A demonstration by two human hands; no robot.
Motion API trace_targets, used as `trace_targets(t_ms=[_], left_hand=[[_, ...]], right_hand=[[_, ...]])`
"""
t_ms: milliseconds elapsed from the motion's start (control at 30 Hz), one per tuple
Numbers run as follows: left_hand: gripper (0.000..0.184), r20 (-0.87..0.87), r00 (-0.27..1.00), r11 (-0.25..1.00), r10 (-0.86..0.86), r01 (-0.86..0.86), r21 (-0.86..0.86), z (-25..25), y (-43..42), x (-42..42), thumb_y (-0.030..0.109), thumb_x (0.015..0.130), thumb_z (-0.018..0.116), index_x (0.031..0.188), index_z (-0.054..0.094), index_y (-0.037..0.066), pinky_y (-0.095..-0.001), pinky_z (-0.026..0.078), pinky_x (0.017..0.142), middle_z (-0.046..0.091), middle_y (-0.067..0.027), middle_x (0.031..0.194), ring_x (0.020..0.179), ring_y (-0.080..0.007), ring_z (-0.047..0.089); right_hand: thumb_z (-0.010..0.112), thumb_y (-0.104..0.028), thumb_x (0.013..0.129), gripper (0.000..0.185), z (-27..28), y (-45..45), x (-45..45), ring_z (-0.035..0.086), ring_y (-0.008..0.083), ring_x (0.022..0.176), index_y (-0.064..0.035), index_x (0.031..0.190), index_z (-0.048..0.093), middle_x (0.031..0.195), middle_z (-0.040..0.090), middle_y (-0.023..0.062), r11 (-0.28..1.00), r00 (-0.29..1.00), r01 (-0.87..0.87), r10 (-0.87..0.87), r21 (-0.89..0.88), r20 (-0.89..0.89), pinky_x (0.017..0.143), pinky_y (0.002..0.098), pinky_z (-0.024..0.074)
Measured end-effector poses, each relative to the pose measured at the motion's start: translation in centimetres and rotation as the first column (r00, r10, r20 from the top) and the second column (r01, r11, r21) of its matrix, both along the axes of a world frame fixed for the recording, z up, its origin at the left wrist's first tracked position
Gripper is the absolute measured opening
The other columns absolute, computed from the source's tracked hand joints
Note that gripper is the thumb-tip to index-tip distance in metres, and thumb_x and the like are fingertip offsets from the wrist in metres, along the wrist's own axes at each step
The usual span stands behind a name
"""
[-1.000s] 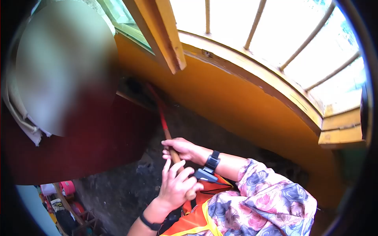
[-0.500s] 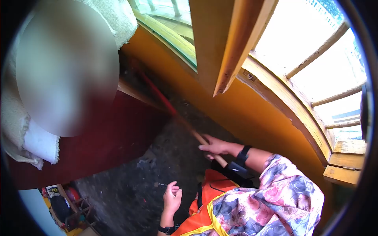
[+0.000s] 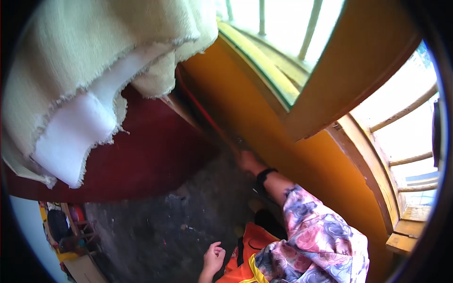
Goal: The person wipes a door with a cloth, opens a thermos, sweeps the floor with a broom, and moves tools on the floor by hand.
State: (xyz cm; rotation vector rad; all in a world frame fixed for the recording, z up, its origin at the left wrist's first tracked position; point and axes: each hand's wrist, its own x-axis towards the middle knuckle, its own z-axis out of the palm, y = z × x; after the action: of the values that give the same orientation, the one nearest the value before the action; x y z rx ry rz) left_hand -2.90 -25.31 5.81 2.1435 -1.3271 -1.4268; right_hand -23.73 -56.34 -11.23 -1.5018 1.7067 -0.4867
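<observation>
My right hand (image 3: pixel 247 161), slightly blurred, is closed around a long red pole (image 3: pixel 204 112). The pole slants away to the upper left along the foot of the orange wall, and its far end is lost in shadow behind the bed-like dark red panel and hanging cloth. Low in the view, my left hand (image 3: pixel 214 257) is held over the dark floor (image 3: pixel 155 231), its fingers loosely bent and nothing visible in them. An orange apron (image 3: pixel 257 240) with yellow trim covers my front.
Cream cloth (image 3: pixel 94 42) with frayed edges hangs over the dark red panel (image 3: pixel 151 146) on the left. An open wooden window frame (image 3: pixel 349 80) juts out above the orange wall (image 3: pixel 283 122). Shelves with assorted items (image 3: pixel 71 226) stand at the lower left.
My right arm has reached forward, pushing the pole farther toward the far corner. My left hand appears lower. The view has shifted, so the cloth looks larger and closer.
</observation>
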Motion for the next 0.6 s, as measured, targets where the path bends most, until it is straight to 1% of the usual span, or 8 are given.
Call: trace_targets(t_ms=[100, 200, 367, 433, 467, 500, 567, 600], left_hand=[[0.033, 0.031, 0.999, 0.999, 0.043, -0.044, 0.017, 0.6, 1.0, 0.6, 0.012, 0.075, 0.058, 0.105, 0.050, 0.002, -0.0276, 0.048, 0.065, 0.060, -0.0095, 0.082, 0.071, -0.0161, 0.059], [0.031, 0.013, 0.987, 0.987, 0.159, -0.159, -0.003, -0.1, 2.2, 1.5, 0.011, 0.075, 0.057, 0.104, 0.051, 0.002, -0.0261, 0.047, 0.064, 0.061, -0.0085, 0.080, 0.070, -0.0144, 0.059], [0.027, 0.011, 0.980, 0.977, 0.199, -0.199, 0.081, -1.3, 3.7, 1.3, 0.011, 0.076, 0.056, 0.101, 0.054, 0.001, -0.0246, 0.047, 0.063, 0.061, -0.0065, 0.077, 0.068, -0.0111, 0.057], [0.015, 0.016, 0.990, 0.977, 0.139, -0.140, 0.158, -0.8, 3.1, 1.1, 0.018, 0.085, 0.051, 0.087, 0.052, 0.004, -0.0446, 0.042, 0.085, 0.059, -0.0110, 0.079, 0.086, -0.0353, 0.057], [0.015, 0.004, 0.993, 0.956, 0.119, -0.116, 0.270, -0.8, 2.6, 1.3, 0.018, 0.086, 0.047, 0.088, 0.049, 0.003, -0.0420, 0.039, 0.089, 0.056, -0.0178, 0.099, 0.098, -0.0373, 0.051], [0.015, 0.007, 0.993, 0.953, 0.116, -0.113, 0.281, -0.9, 2.4, 1.2, 0.018, 0.086, 0.047, 0.088, 0.049, 0.003, -0.0420, 0.039, 0.089, 0.056, -0.0178, 0.099, 0.098, -0.0373, 0.051], [0.027, -0.011, 0.986, 0.982, 0.164, -0.163, 0.093, -0.9, 2.4, 1.4, 0.011, 0.076, 0.056, 0.101, 0.054, 0.001, -0.0243, 0.047, 0.064, 0.061, -0.0059, 0.077, 0.069, -0.0109, 0.057], [0.027, -0.017, 0.988, 0.984, 0.151, -0.149, 0.103, -1.0, 2.3, 1.8, 0.011, 0.076, 0.056, 0.101, 0.054, 0.001, -0.0243, 0.047, 0.064, 0.061, -0.0059, 0.077, 0.069, -0.0109, 0.057]], right_hand=[[0.053, -0.022, 0.077, 0.028, 1.5, -0.8, 1.7, 0.056, 0.0409, 0.079, -0.0025, 0.096, 0.055, 0.083, 0.058, 0.0251, 0.996, 0.999, -0.029, 0.031, -0.086, 0.024, 0.070, 0.0458, 0.0450], [0.051, -0.020, 0.078, 0.032, 4.1, -0.7, 1.2, 0.055, 0.0415, 0.081, -0.0046, 0.106, 0.050, 0.084, 0.057, 0.0266, 0.959, 0.972, 0.163, -0.115, -0.231, 0.207, 0.071, 0.0463, 0.0446], [0.044, -0.017, 0.081, 0.035, 3.3, -5.8, 2.1, 0.052, 0.0401, 0.093, -0.0064, 0.115, 0.046, 0.099, 0.054, 0.0255, 0.986, 0.992, 0.016, 0.005, -0.169, 0.123, 0.082, 0.0418, 0.0414], [0.043, -0.017, 0.083, 0.035, 1.6, -8.4, 2.9, 0.050, 0.0391, 0.096, -0.0073, 0.116, 0.045, 0.101, 0.053, 0.0247, 0.993, 0.994, -0.027, 0.039, -0.112, 0.105, 0.084, 0.0404, 0.0401], [0.042, -0.017, 0.084, 0.036, 0.6, -9.1, 3.1, 0.049, 0.0380, 0.099, -0.0082, 0.118, 0.044, 0.103, 0.053, 0.0239, 0.997, 0.995, -0.064, 0.068, -0.052, 0.077, 0.086, 0.0390, 0.0389], [0.042, -0.017, 0.084, 0.036, -1.3, -8.4, 2.7, 0.049, 0.0380, 0.099, -0.0082, 0.118, 0.044, 0.103, 0.053, 0.0239, 0.997, 0.995, -0.060, 0.063, -0.040, 0.080, 0.086, 0.0390, 0.0389], [0.041, -0.018, 0.085, 0.035, -5.2, -4.0, -0.5, 0.049, 0.0347, 0.100, -0.0098, 0.119, 0.045, 0.107, 0.052, 0.0205, 0.989, 0.932, -0.027, 0.078, -0.147, 0.353, 0.086, 0.0353, 0.0383], [0.040, -0.018, 0.087, 0.031, -0.2, 0.1, -3.1, 0.051, 0.0298, 0.096, -0.0104, 0.116, 0.048, 0.104, 0.054, 0.0180, 0.997, 0.954, -0.011, 0.035, -0.081, 0.299, 0.084, 0.0334, 0.0395]])
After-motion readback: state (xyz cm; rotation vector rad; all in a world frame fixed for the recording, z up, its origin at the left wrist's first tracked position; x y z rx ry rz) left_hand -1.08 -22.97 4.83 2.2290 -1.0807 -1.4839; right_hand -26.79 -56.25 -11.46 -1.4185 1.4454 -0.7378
